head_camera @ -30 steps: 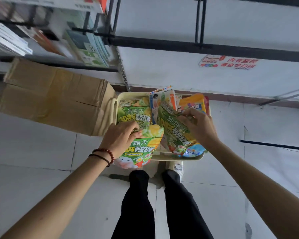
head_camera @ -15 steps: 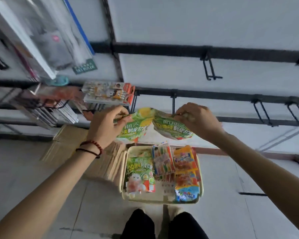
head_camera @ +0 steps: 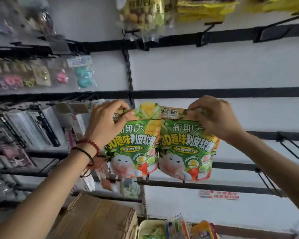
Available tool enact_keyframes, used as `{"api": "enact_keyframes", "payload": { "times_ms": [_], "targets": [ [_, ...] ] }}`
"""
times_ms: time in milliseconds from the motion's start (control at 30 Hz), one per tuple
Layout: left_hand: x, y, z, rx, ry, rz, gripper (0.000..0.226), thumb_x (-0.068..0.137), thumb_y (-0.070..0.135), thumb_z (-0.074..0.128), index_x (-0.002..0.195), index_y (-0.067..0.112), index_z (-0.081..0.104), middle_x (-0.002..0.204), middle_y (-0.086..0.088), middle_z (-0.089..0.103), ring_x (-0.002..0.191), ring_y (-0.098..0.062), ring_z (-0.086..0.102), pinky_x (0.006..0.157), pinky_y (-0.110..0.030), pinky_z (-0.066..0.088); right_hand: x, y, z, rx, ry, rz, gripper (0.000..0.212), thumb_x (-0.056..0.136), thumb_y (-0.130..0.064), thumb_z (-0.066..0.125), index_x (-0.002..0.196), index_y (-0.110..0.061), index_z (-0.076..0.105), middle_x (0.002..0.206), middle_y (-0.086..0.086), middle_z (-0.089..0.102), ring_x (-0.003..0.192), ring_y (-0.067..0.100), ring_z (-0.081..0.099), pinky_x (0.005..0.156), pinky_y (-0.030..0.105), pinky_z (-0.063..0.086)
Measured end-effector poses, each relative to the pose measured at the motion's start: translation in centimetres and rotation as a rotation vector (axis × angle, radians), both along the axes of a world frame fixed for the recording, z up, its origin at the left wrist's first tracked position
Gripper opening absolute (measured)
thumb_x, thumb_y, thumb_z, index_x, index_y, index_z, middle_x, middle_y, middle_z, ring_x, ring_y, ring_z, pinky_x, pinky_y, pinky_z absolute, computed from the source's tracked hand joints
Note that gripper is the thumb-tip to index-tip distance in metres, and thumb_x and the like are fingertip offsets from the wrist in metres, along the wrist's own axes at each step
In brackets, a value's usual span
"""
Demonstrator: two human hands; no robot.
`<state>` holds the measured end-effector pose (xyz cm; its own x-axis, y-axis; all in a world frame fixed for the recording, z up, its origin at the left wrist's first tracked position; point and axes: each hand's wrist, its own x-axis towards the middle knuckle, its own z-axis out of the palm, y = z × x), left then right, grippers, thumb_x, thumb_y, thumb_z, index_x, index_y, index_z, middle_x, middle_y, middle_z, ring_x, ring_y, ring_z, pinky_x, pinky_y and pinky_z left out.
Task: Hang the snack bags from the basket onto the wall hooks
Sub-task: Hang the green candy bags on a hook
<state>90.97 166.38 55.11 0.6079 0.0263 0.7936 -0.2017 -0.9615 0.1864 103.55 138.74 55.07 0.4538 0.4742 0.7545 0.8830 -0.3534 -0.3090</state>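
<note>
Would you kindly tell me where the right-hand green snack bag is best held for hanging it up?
Hold the right green bag by its flat top strip, coming from above, as the right hand pinches it now. That strip is thin, while the body below bulges and hangs freely, so a top pinch probably keeps it upright and facing out.

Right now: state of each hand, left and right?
Left hand: closed, pinching the top of the left green snack bag.
Right hand: closed, pinching the top of the right green snack bag.
</note>
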Motion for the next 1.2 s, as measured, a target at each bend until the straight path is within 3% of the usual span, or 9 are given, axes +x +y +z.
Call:
{"api": "enact_keyframes", "payload": {
  "times_ms": [67,233,367,500,667,833,1033,1200],
  "targets": [
    [0.3,-0.1,2.1,-0.006,-0.02,0.016,0.028,0.083,0.052,0.051,0.085,0.026,0.061,0.079,0.017,0.059,0.077,-0.014,0.06,0.08,-0.04,0.046,0.2,0.2,2.3,-0.011,-0.064,-0.01,0.012,0.082,-0.029,0.063,0.086,-0.021,0.071,0.08,-0.014,0.061,0.073,-0.001,0.051,0.07,0.009,0.037],
    [2.1,-0.2,6.9,-0.127,0.016,-0.015,0.034,0.075,0.063,0.052,0.085,0.032,0.061,0.082,0.009,0.065,0.081,-0.014,0.063,0.086,-0.041,0.049,1.5,0.7,7.0,-0.022,-0.178,-0.091,0.023,0.083,-0.037,0.054,0.087,-0.021,0.07,0.081,-0.008,0.065,0.072,0.011,0.053,0.07,0.035,0.044],
    [3.8,-0.2,10.4,-0.159,0.01,-0.041,0.018,0.079,0.05,0.06,0.085,0.033,0.06,0.089,0.004,0.066,0.089,-0.013,0.062,0.084,-0.034,0.048,2.5,0.9,10.0,-0.066,-0.219,-0.143,0.023,0.083,-0.037,0.053,0.087,-0.021,0.07,0.08,-0.008,0.065,0.073,0.016,0.056,0.072,0.033,0.038],
    [5.0,0.2,13.2,-0.155,-0.033,-0.06,0.022,0.081,0.055,0.054,0.087,0.034,0.059,0.092,0.009,0.064,0.094,-0.01,0.059,0.087,-0.035,0.047,3.2,1.1,12.3,-0.09,-0.249,-0.172,0.019,0.082,-0.034,0.056,0.087,-0.022,0.07,0.081,-0.007,0.066,0.078,0.022,0.06,0.071,0.031,0.033],
    [5.5,-0.1,15.8,-0.195,-0.051,-0.089,0.014,0.08,0.037,0.069,0.083,0.023,0.066,0.083,0.018,0.063,0.08,0.01,0.057,0.073,-0.002,0.04,3.7,1.5,13.6,-0.057,-0.268,-0.126,0.032,0.082,-0.045,0.046,0.087,-0.024,0.07,0.082,-0.008,0.067,0.078,0.02,0.06,0.07,0.033,0.041],
    [5.7,0.2,15.7,-0.314,-0.053,-0.132,0.018,0.069,0.033,0.081,0.076,0.02,0.07,0.076,0.015,0.068,0.073,0.006,0.062,0.069,-0.005,0.045,3.7,2.1,12.8,-0.029,-0.294,-0.232,0.023,0.083,-0.041,0.054,0.084,-0.025,0.07,0.081,-0.009,0.067,0.076,0.019,0.057,0.068,0.029,0.032],
    [6.4,0.6,14.5,-0.371,-0.051,-0.089,0.02,0.066,0.035,0.082,0.075,0.023,0.069,0.074,0.02,0.066,0.072,0.01,0.062,0.065,-0.002,0.044,3.3,2.4,11.5,-0.024,-0.257,-0.299,0.005,0.083,-0.026,0.069,0.085,-0.022,0.071,0.081,-0.005,0.068,0.075,0.021,0.058,0.069,0.032,0.034],
    [6.8,1.1,14.6,-0.446,-0.05,-0.127,0.019,0.067,0.034,0.081,0.078,0.023,0.071,0.078,0.015,0.07,0.073,0.005,0.065,0.069,-0.009,0.05,3.5,2.4,10.9,-0.045,-0.247,-0.297,0.015,0.083,-0.035,0.059,0.084,-0.025,0.07,0.081,-0.008,0.067,0.075,0.019,0.057,0.069,0.031,0.034]
  ]
}}
